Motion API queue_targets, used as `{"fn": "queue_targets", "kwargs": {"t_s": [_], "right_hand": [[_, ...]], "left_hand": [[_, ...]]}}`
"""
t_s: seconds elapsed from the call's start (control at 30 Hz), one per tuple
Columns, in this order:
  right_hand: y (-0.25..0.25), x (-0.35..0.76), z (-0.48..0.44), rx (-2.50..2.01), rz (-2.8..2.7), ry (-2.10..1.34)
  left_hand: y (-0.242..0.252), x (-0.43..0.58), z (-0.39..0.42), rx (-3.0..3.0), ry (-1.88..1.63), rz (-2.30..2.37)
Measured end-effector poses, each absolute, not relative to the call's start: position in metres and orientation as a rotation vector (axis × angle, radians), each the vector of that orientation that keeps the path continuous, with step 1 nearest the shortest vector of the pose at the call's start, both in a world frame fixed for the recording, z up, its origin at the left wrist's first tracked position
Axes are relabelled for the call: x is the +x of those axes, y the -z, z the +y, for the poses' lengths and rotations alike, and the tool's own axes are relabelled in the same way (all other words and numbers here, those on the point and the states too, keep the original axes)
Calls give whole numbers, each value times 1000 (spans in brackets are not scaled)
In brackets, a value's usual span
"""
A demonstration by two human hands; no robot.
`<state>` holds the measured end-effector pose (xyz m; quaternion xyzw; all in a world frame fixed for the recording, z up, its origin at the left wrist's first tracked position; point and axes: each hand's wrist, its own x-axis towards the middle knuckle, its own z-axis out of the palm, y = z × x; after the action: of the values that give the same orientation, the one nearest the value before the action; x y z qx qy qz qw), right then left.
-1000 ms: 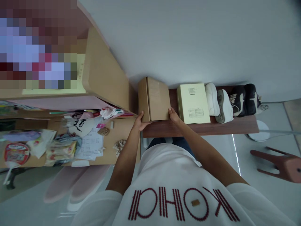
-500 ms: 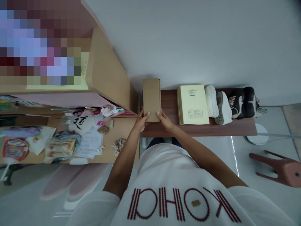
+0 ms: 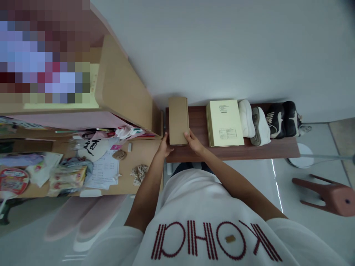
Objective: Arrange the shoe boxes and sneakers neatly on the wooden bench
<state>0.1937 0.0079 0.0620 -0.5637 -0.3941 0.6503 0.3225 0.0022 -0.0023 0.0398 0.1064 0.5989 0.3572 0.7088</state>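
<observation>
A closed brown cardboard box (image 3: 178, 120) lies lengthwise at the left end of a dark wooden bench (image 3: 198, 122). My right hand (image 3: 195, 143) grips its near right edge, the thumb on the top and fingers along the side. At the near left corner is my left hand (image 3: 164, 147), its thumb and forefinger apart and off the lid; whether its fingertips touch the side is hard to see. To the right on the bench sits a pale yellow box (image 3: 226, 123) with printed labels, apparently stacked on another.
White shoes (image 3: 246, 120) and black shoes (image 3: 277, 118) line the bench's right part. A cluttered desk (image 3: 149, 151) with a cap (image 3: 93, 147) and papers stands left, beneath a wooden shelf side (image 3: 124, 81). A reddish-brown stool (image 3: 330, 195) is at right; a wall runs behind.
My left thumb has come off the box's top and moved to its near corner. The box now sits slightly lower in view. My right hand stays at its edge.
</observation>
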Motion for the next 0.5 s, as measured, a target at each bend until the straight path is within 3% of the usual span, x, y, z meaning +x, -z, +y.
{"fn": "queue_targets", "kwargs": {"t_s": [0.23, 0.5], "right_hand": [[-69, 236, 6, -1540, -1184, -1352], [-65, 251, 2, -1557, -1229, -1185]], "left_hand": [[6, 29, 0, 4, -845, 1529], [-7, 22, -12, 80, -1122, 1341]]}}
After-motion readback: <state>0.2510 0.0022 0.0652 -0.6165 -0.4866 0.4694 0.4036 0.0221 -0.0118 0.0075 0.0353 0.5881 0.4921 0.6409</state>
